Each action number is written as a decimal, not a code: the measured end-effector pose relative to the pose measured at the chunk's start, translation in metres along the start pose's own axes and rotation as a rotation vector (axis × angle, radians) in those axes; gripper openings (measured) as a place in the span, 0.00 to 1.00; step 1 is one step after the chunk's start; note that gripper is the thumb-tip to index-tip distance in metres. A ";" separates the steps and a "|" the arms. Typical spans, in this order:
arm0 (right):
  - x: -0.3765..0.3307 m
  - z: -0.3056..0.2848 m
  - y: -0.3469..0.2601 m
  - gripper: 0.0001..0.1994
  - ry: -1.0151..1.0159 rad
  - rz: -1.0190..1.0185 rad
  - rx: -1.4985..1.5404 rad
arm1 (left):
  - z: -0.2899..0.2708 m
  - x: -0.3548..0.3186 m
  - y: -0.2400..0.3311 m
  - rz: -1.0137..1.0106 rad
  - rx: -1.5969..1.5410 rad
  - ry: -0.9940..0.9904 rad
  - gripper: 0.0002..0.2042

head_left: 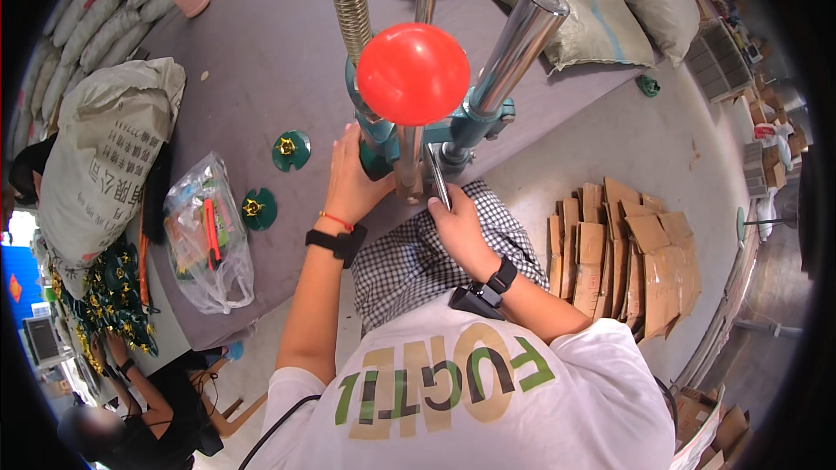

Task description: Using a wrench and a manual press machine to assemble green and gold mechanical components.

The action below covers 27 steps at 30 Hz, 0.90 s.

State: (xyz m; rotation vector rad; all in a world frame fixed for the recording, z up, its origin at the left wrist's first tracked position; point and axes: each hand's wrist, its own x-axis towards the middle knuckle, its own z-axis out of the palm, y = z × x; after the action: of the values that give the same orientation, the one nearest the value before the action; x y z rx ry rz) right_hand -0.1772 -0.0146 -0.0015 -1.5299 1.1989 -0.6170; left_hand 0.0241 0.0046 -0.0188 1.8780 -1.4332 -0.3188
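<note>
Right hand (pixel 460 224) is closed around a slim metal rod (pixel 438 174) beside the press (pixel 470 132), near the edge of the tabletop (pixel 248 61); left hand (pixel 351 181), half-open, is at the press, its hold unclear. Tabletop spreads leftward past two green discs (pixel 300 157). The rod looks silvery.

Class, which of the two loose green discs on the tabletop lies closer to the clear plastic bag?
The lower disc, close beside the bag; the upper disc lies farther off, nearer the left hand.
</note>
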 end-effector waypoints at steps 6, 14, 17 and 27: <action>0.003 -0.002 -0.008 0.15 0.010 -0.008 0.035 | 0.017 0.004 -0.013 0.054 0.029 -0.191 0.44; 0.012 -0.013 -0.038 0.14 0.015 -0.167 0.053 | 0.022 0.007 -0.015 0.024 0.003 -0.174 0.46; 0.012 -0.008 -0.032 0.15 0.042 -0.147 0.030 | 0.019 0.005 -0.015 0.065 -0.030 -0.167 0.47; 0.005 -0.009 -0.055 0.15 -0.056 0.061 0.123 | 0.005 0.004 0.013 -0.038 -0.156 -0.177 0.46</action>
State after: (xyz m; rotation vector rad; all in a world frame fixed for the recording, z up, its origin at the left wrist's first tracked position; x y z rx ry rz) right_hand -0.1624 -0.0260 0.0517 -1.3942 1.1407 -0.5929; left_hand 0.0125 -0.0021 -0.0126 1.7873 -1.4446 -0.6114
